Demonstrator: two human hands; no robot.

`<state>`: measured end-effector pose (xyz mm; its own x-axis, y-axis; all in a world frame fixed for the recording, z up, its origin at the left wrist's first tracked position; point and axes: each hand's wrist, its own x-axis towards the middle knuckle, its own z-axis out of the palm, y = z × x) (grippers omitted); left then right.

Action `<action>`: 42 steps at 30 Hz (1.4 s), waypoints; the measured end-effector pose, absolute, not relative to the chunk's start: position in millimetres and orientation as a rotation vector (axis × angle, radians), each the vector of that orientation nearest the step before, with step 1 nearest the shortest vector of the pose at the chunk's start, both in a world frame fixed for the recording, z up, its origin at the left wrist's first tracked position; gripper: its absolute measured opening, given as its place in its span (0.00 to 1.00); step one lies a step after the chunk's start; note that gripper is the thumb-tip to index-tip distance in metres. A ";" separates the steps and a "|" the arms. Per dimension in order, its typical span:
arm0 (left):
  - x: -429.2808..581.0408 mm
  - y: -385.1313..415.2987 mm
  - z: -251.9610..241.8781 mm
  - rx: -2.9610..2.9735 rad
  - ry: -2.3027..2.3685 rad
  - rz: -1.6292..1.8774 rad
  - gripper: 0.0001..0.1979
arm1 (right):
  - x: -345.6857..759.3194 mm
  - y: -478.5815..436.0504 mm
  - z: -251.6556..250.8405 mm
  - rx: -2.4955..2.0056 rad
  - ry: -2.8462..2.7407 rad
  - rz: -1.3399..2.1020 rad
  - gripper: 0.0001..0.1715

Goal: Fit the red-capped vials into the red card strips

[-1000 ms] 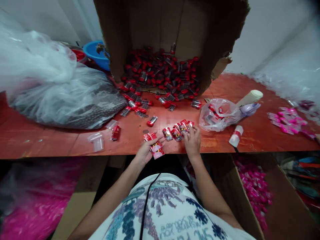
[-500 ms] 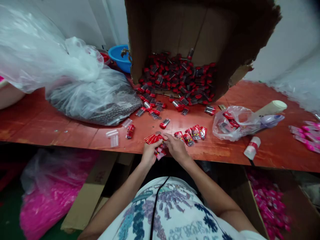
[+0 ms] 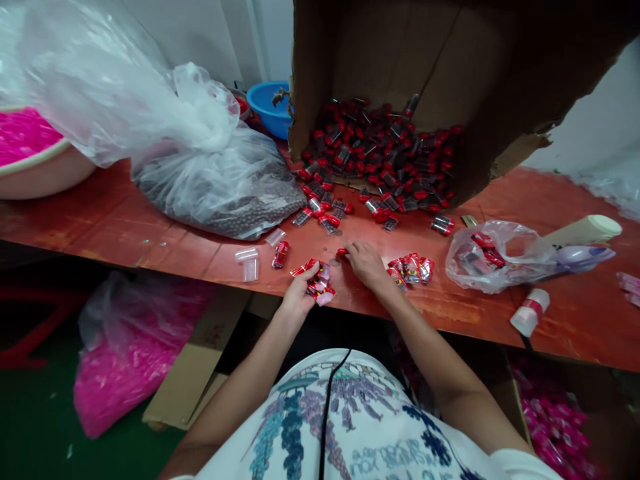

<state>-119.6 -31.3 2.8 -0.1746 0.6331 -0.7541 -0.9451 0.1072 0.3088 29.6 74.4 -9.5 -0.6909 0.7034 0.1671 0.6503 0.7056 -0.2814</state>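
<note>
My left hand is closed around a fanned bunch of small red printed packets just above the table's front edge. My right hand has its fingers curled over a small clear bottle with a red cap; mostly the red end shows, the rest is covered by the fingers. Beside my right wrist lies a loose pile of similar red packets. Left of my left hand are a red-wrapped bottle and clear empty plastic tubes.
A torn cardboard box lies open at the back, red-capped bottles spilling out. Left stand a bag of dark beads, a blue basin and a cream basin. Right are a plastic bag and a white roll.
My right hand has left the packets in my left hand and moved forward onto the red-capped bottle. My left hand keeps its bunch. The view has swung to the left.
</note>
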 end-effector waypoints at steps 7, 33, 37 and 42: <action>-117.2 -24.5 2.4 -0.392 0.951 1.524 0.06 | 41.9 -0.1 12.8 -1.031 -1.999 0.870 0.13; -67.6 -40.4 31.4 0.281 1.007 1.593 0.12 | 59.8 -18.0 14.0 -1.013 -1.373 1.436 0.15; -69.9 -41.9 34.2 0.400 1.018 1.564 0.12 | 61.6 -17.9 14.8 -1.038 -1.450 1.339 0.14; -70.3 -41.1 40.4 0.356 1.028 1.552 0.18 | 63.0 -18.8 18.7 -0.996 -1.546 1.206 0.12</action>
<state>-70.3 -41.1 40.4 -0.2728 0.9104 -0.3112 -0.6414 0.0690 0.7641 63.0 -18.8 18.7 -0.2620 0.9491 0.1745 0.0618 0.1970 -0.9785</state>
